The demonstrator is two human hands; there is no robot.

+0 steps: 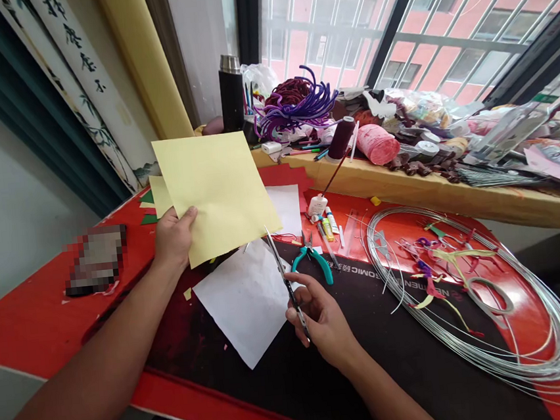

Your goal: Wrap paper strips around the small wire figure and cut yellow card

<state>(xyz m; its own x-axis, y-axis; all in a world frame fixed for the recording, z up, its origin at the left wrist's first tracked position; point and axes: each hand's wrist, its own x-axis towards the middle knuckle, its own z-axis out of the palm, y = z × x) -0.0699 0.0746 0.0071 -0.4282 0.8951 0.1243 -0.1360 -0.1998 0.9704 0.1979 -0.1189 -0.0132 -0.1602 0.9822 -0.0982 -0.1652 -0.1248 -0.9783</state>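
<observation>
At the near side of the red worktop (24,333), L hand (171,240) grips the yellow sheet (216,196) by its lower L edge, thumb on top, fingers behind. R hand (319,312) has its fingers closed round the scissors (287,282), tips up at the sheet's lower R corner, prob. touching, hard to tell. Under them, white paper (247,305) on the black mat (372,340); teal pliers (312,260) just beyond, wire coil (536,350) to R. Further back, purple yarn (294,106) w/ a black flask (232,96) to its L.

The held paper (219,196) is plain pale yellow. The pliers (324,266) have teal handles; the tabletop (28,320) is glossy red.
</observation>
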